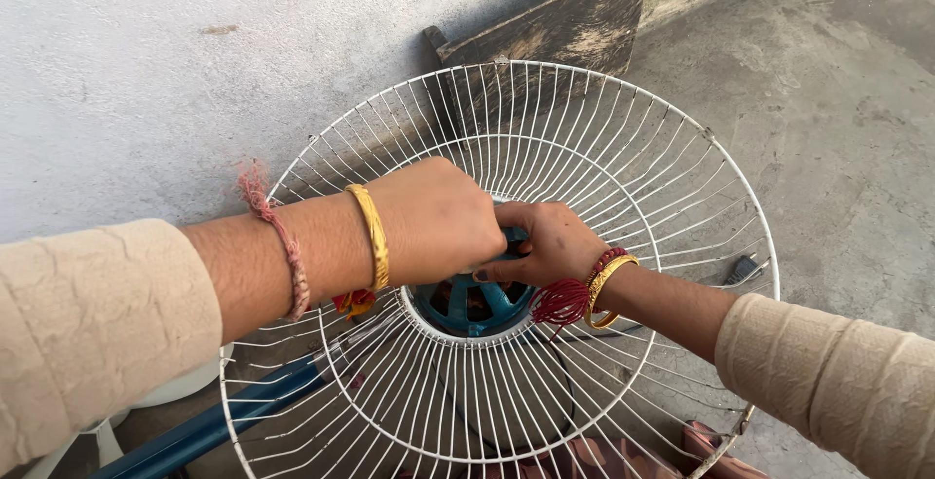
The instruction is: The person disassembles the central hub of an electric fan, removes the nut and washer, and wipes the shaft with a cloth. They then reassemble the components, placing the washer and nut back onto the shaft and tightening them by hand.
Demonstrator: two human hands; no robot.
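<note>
Fan Guard Hub: Hand Position at the Centre Ring

White round wire fan guard (623, 148) fills the middle and right of the frame, its spokes radiating from a central white ring. Inside that ring sits the blue plastic motor hub (477, 306), just below the centre of the frame. A blue metal stand pole (214, 421) runs from the hub area toward the lower left of the frame.

Both hands meet at the upper edge of the hub. The left hand (433, 221) enters from the left of the frame and is curled into a closed fist over the hub's upper left edge; what the fingers enclose is hidden under the knuckles. The right hand (550, 243) enters from the lower right and is pinched shut on a small blue part at the hub's top edge, thumb and fingers together. The two hands touch or nearly touch at this point; the exact contact cannot be determined.

Key relation: the hub lies directly beneath both hands, on the guard's central axis, which points up toward the camera. Both hands are equally close to it; neither is held apart from it.

A dark weathered wooden board (565, 26) leans against the pale plastered wall (146, 70) at the upper centre of the frame. Grey concrete floor (838, 99) occupies the upper right.
</note>
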